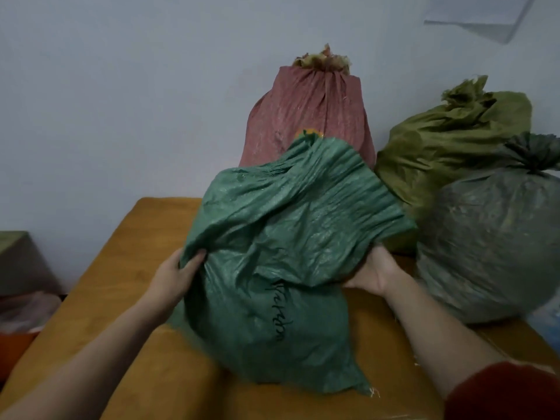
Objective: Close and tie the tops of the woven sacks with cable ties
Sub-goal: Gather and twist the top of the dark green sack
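Note:
A green woven sack (pixel 272 268) stands in front of me on the orange-brown table (pixel 136 298), its crumpled top loose and flopped open. My left hand (pixel 178 274) grips the sack's left edge with curled fingers. My right hand (pixel 374 271) holds the right side of the loose top, fingers tucked under the fabric. No cable tie is visible.
Behind stand a pink sack (pixel 309 116) with a gathered top, an olive sack (pixel 448 140), and a grey-green sack (pixel 491 237) tied at its neck. A pale wall (pixel 121 86) is close behind. A brown box (pixel 21 262) and an orange tub (pixel 15 344) sit left of the table.

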